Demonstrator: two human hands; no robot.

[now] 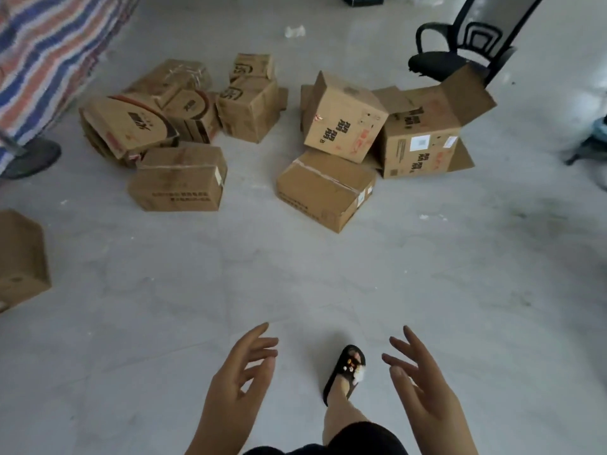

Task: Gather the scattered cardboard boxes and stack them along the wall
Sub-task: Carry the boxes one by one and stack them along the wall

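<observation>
A: Head view: cardboard boxes [249,139] scattered mid-floor, far from the hands. Two clusters, left and right, some tipped, one with flaps up [423,133]. One more box [21,257] at left edge, nearer.

B: Hands?

A: Left hand [236,382] and right hand [423,385] both near, fingers spread and relaxed, holding nothing, well apart from any box.

B: Around them?

A: Sandalled foot [345,372] between hands. Black office chair [460,47] far right, striped tarp [49,54] far left.
</observation>
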